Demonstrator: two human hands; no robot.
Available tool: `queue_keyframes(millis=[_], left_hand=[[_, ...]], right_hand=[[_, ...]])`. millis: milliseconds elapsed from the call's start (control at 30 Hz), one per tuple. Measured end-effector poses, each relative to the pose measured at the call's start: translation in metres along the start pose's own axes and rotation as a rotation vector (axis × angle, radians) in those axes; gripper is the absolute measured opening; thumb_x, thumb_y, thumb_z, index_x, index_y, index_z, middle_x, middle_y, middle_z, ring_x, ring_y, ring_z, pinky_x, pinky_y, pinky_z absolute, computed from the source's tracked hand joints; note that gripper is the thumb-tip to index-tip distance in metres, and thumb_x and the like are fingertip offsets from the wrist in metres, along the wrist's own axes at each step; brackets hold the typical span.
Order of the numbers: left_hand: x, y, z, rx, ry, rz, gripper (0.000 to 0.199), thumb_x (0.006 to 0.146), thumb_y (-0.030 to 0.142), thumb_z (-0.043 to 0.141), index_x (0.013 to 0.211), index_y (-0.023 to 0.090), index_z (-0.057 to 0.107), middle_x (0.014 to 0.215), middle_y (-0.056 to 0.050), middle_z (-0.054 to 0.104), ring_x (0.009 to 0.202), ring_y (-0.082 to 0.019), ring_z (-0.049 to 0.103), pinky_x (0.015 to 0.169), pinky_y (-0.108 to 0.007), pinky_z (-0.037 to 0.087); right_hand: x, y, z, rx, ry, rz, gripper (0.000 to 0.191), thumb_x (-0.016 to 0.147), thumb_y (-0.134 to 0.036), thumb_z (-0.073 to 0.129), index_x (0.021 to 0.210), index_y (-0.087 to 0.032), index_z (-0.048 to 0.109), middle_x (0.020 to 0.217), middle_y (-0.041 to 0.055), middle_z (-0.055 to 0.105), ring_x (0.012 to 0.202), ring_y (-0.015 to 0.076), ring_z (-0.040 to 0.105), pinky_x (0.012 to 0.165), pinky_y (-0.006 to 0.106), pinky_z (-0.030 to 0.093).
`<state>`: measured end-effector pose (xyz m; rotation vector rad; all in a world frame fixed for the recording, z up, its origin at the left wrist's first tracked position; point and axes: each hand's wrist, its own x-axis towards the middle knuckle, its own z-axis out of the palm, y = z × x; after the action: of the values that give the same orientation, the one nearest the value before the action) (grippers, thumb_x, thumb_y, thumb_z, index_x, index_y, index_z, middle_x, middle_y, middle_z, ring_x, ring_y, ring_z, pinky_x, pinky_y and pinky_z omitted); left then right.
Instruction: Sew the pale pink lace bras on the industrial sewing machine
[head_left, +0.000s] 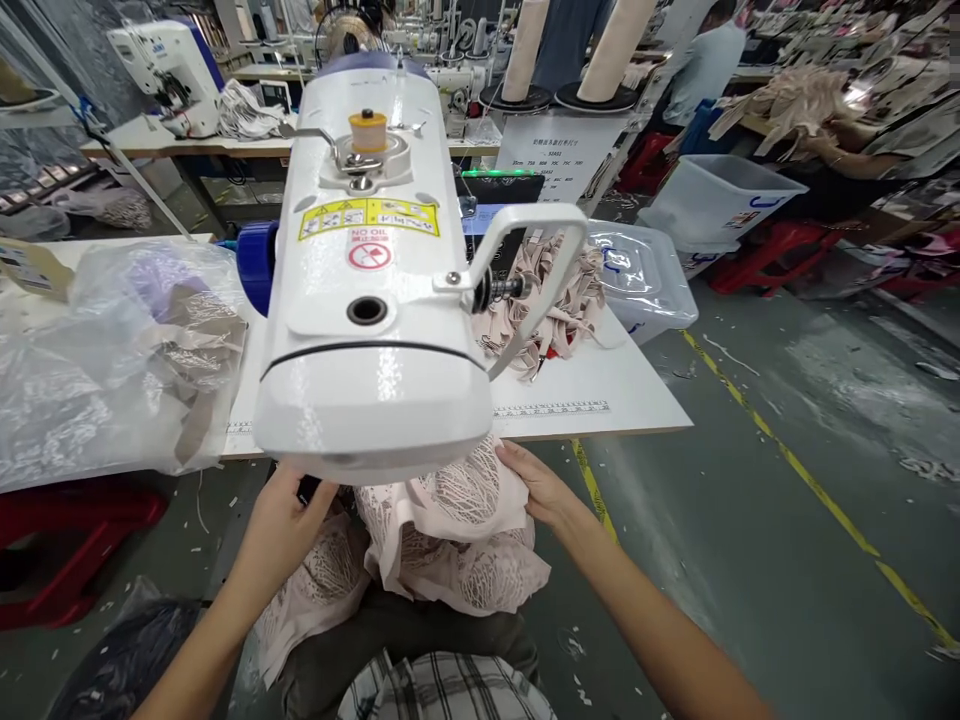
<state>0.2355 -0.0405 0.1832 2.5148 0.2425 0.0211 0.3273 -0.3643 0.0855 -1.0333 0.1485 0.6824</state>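
A pale pink lace bra (465, 500) lies bunched over my lap, its upper edge reaching under the head of the white sewing machine (375, 400). With thumb and fingers closed, my right hand (536, 482) pinches the bra's right edge. My left hand (289, 515) is at the left front of the machine head, fingers curled around something dark that I cannot make out. The machine head hides its fingertips. More lace fabric (326, 570) hangs below that hand, over my left thigh. Needle and presser foot are hidden behind the machine head.
A plastic bag with fabric (112, 360) covers the table's left side. Cut beige pieces (555, 300) are heaped right of the machine, beside a lidded plastic bin (645, 280). A red stool (75, 545) stands at lower left. Other people (705, 65) sit at the back right.
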Motion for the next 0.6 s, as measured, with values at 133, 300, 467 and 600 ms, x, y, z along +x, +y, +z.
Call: queue_keyframes(millis=[133,300,467,600], left_hand=[[-0.024,0.021,-0.003,0.025,0.182,0.171,0.022,0.093,0.039,0.051,0.103,0.023,0.063,0.098,-0.007,0.069,0.079,-0.020,0.066,0.058,-0.026,0.050],[-0.062,0.078,0.008,-0.073,0.199,0.689,0.049,0.084,0.025,0.062,0.131,0.023,0.046,0.124,-0.012,0.063,0.117,-0.025,0.060,0.097,-0.037,0.051],[-0.051,0.081,0.015,-0.127,-0.289,0.362,0.025,0.080,0.044,0.067,0.094,0.022,0.066,0.076,-0.002,0.069,0.068,-0.020,0.063,0.058,-0.029,0.049],[-0.026,0.057,0.013,-0.243,-0.250,-0.015,0.035,0.089,0.048,0.054,0.070,0.020,0.064,0.058,0.001,0.058,0.055,-0.014,0.054,0.049,-0.024,0.038]], right_hand=[[-0.017,-0.021,0.006,-0.061,0.102,-0.107,0.036,0.066,-0.041,0.087,0.091,-0.020,0.072,0.078,0.0020,0.073,0.066,0.0156,0.066,0.067,0.026,0.052],[-0.064,-0.035,0.064,-0.519,-0.264,-0.203,0.027,0.073,-0.044,0.079,0.074,-0.019,0.072,0.067,0.0003,0.067,0.059,0.0141,0.058,0.056,0.024,0.043],[-0.076,-0.029,0.119,-0.917,-0.527,-0.296,0.030,0.095,-0.032,0.054,0.072,-0.018,0.066,0.061,-0.0033,0.055,0.058,0.0096,0.050,0.057,0.021,0.036],[-0.046,-0.024,0.116,-1.123,-0.196,-0.410,0.044,0.092,-0.040,0.055,0.056,-0.018,0.047,0.051,-0.0046,0.038,0.049,0.0088,0.036,0.049,0.024,0.023]])
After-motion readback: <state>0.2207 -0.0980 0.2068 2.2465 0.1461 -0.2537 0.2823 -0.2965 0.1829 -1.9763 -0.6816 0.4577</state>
